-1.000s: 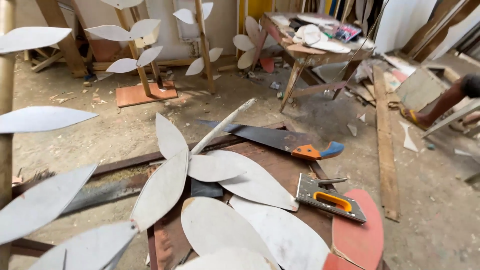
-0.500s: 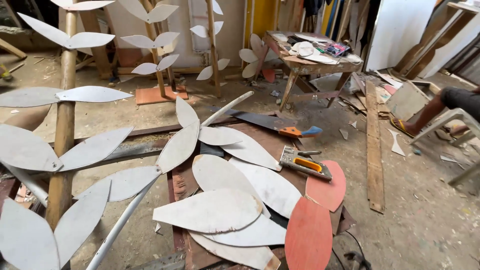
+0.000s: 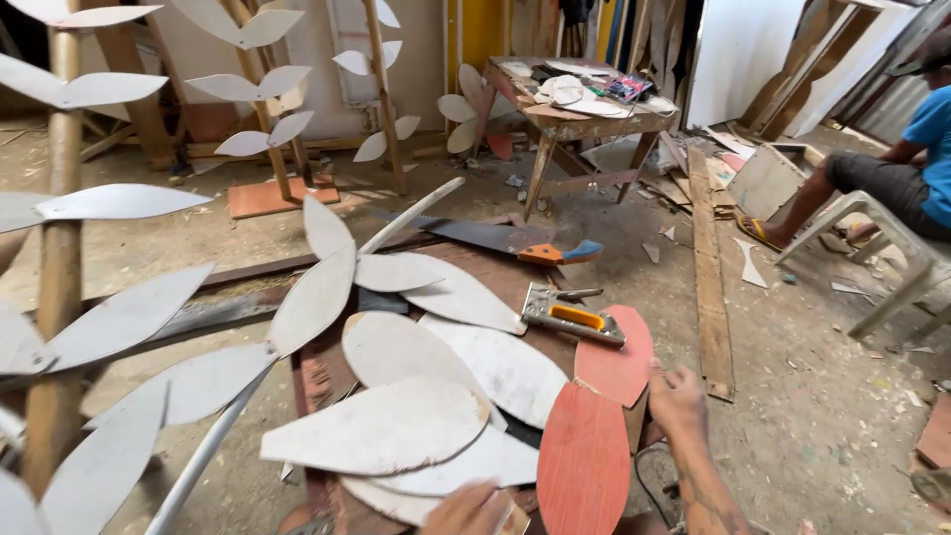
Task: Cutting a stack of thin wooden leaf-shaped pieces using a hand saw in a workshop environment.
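Several white leaf-shaped cutouts (image 3: 386, 428) lie piled on a brown board (image 3: 322, 376) on the floor, with two red leaf cutouts (image 3: 586, 458) beside them. My left hand (image 3: 466, 510) shows only at the bottom edge, fingers curled over the lowest white leaf cutout (image 3: 396, 500). My right hand (image 3: 679, 398) sits with fingers curled against the right edge of the upper red leaf cutout (image 3: 616, 362); whether it grips the leaf is hidden. A metal and orange staple gun (image 3: 575, 319) lies just above that leaf.
A handsaw (image 3: 515, 241) with an orange and blue handle lies further back. A wooden pole (image 3: 59, 258) with white leaves stands at left, a pale rod (image 3: 213, 446) leans across. A cluttered wooden table (image 3: 584, 114), a long plank (image 3: 708, 272) and a seated person (image 3: 916, 159) are behind.
The view has tilted down and pulled back. Both my hands have come into view at the bottom, by the white and red leaf cutouts.
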